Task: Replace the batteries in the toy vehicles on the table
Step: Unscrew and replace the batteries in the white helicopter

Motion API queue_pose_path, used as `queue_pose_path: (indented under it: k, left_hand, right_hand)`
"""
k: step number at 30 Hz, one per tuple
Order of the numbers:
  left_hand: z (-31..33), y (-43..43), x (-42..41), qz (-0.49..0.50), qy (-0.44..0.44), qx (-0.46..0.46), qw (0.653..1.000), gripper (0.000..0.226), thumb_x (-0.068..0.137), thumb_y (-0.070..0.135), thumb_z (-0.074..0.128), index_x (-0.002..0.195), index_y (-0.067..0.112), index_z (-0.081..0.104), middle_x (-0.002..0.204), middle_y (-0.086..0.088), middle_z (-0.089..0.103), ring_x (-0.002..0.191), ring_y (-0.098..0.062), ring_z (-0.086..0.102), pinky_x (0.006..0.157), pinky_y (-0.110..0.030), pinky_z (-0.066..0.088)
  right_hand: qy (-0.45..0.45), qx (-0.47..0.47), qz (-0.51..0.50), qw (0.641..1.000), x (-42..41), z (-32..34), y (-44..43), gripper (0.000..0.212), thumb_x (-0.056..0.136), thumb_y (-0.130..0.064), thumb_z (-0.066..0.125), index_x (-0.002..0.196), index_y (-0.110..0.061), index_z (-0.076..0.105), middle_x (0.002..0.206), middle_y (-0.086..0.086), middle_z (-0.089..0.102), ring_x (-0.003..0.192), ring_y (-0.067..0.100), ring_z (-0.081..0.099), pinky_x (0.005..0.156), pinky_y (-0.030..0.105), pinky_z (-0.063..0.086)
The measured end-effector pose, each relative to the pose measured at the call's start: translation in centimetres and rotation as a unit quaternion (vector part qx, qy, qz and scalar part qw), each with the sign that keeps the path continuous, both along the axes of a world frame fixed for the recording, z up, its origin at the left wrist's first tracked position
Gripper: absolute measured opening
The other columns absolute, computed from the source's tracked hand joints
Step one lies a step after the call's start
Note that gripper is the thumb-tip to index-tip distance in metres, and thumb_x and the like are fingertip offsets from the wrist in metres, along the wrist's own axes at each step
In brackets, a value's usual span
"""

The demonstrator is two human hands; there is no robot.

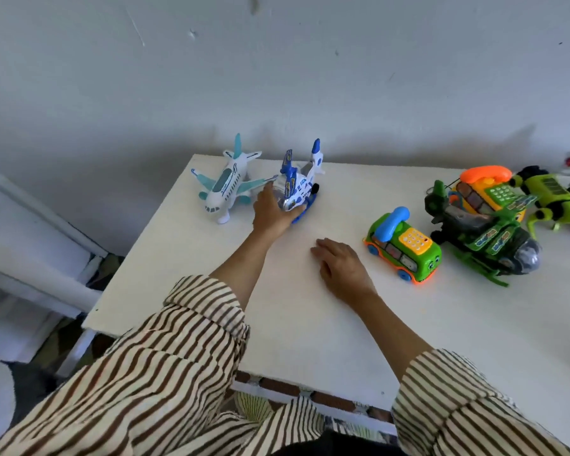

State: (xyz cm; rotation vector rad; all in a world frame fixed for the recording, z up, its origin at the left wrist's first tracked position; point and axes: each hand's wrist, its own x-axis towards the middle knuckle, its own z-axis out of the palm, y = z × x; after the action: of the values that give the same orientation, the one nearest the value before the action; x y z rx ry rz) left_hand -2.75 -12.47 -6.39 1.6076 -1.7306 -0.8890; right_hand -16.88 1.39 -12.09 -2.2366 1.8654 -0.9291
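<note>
While right hand [343,271] flat, left hand [270,218] around blue helicopter [301,185].

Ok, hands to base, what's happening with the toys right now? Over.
Left hand gripping blue helicopter at its nose. Right hand open, resting on table. White airplane close beside the helicopter.

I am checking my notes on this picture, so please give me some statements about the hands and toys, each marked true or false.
1. The left hand grips the blue and white helicopter. True.
2. The right hand holds the green bus phone. False: it rests open on the table, beside that toy.
3. The white airplane stands left of the blue and white helicopter. True.
4. The green bus phone has an orange handset. False: its handset is blue.
</note>
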Motion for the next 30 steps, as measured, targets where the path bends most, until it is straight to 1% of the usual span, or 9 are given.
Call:
queue_pose_path:
  k: [5,8,12,14,17,20,23,25,30]
  left_hand:
    - [-0.3,-0.9,-1.2,0.048,-0.022,-0.04,0.998,0.077,0.069,0.049,0.079,0.13,0.013,0.049,0.123,-0.006,0.062,0.115,-0.026,0.057,0.09,-0.037,0.048]
    - [0.6,0.6,-0.7,0.069,0.0,-0.064,0.996,0.063,0.069,0.051,0.078,0.117,0.016,0.058,0.113,-0.001,0.067,0.103,-0.021,0.061,0.083,-0.033,0.05]
    - [3.0,4.2,0.1,0.11,0.164,-0.063,0.978,0.033,0.075,0.045,0.076,0.09,0.019,0.062,0.084,0.002,0.064,0.084,-0.018,0.064,0.071,-0.038,0.055]
    - [4.5,6.2,0.4,0.135,0.3,-0.004,0.944,0.024,0.084,0.035,0.072,0.095,0.015,0.065,0.08,0.004,0.061,0.079,-0.012,0.064,0.059,-0.036,0.059]
    - [6.0,9.6,0.9,0.133,0.443,0.057,0.885,0.03,0.091,0.039,0.059,0.111,0.017,0.064,0.097,0.0,0.067,0.095,-0.019,0.065,0.055,-0.033,0.058]
    - [6.8,13.4,0.2,0.06,0.503,0.106,0.856,0.044,0.098,0.049,0.037,0.126,0.022,0.057,0.112,-0.004,0.068,0.091,-0.018,0.067,0.059,-0.028,0.054]
    - [7.6,17.5,-2.1,0.005,0.53,0.15,0.835,0.053,0.095,0.056,0.026,0.123,0.024,0.057,0.105,0.0,0.07,0.079,-0.012,0.067,0.061,-0.025,0.049]
    - [7.7,19.8,-3.9,-0.023,0.533,0.169,0.829,0.051,0.096,0.056,0.023,0.113,0.028,0.062,0.101,0.002,0.072,0.08,-0.013,0.067,0.061,-0.027,0.048]
    - [5.4,25.1,-9.0,-0.089,0.533,0.211,0.815,0.049,0.1,0.047,0.018,0.122,0.026,0.056,0.112,0.001,0.07,0.097,-0.019,0.068,0.064,-0.038,0.057]
  right_hand:
    - [-0.011,-0.005,-0.001,1.0,-0.2,-0.2,0.1,0.037,0.067,0.005,0.062,0.103,-0.004,0.068,0.115,0.016,0.065,0.103,0.034,0.064,0.089,0.048,0.05]
    - [-0.008,-0.007,0.005,1.0,-0.2,0.4,0.1,0.036,0.074,-0.001,0.051,0.107,0.0,0.067,0.117,0.016,0.064,0.112,0.034,0.06,0.094,0.049,0.047]
    - [-0.051,-0.023,0.021,0.998,-0.3,1.1,0.7,0.047,0.079,0.0,0.046,0.124,-0.002,0.058,0.13,0.013,0.056,0.125,0.027,0.05,0.102,0.032,0.04]
    - [-0.144,-0.007,0.004,0.99,-0.2,2.2,1.2,0.049,0.086,0.003,0.047,0.134,-0.006,0.049,0.136,0.01,0.051,0.123,0.024,0.051,0.102,0.025,0.039]
    - [-0.348,-0.044,-0.036,0.936,0.4,6.1,1.8,0.047,0.092,0.0,0.049,0.138,-0.005,0.041,0.125,0.01,0.055,0.107,0.015,0.059,0.089,0.016,0.047]
    - [-0.49,-0.023,-0.039,0.87,0.1,11.1,2.7,0.054,0.093,-0.016,0.056,0.142,-0.015,0.034,0.125,0.005,0.055,0.115,0.011,0.053,0.093,0.018,0.044]
    - [-0.484,0.044,0.034,0.873,-2.3,14.3,4.8,0.069,0.087,-0.029,0.063,0.144,-0.032,0.023,0.132,-0.004,0.048,0.122,0.011,0.048,0.096,0.027,0.043]
    - [-0.495,0.069,0.079,0.863,-4.1,15.5,6.6,0.077,0.085,-0.021,0.068,0.144,-0.035,0.02,0.136,-0.004,0.045,0.119,0.012,0.052,0.091,0.026,0.046]
    - [-0.529,0.058,0.111,0.839,-8.1,16.6,12.0,0.077,0.077,-0.014,0.074,0.14,-0.018,0.032,0.13,0.003,0.054,0.112,0.007,0.058,0.088,0.023,0.049]
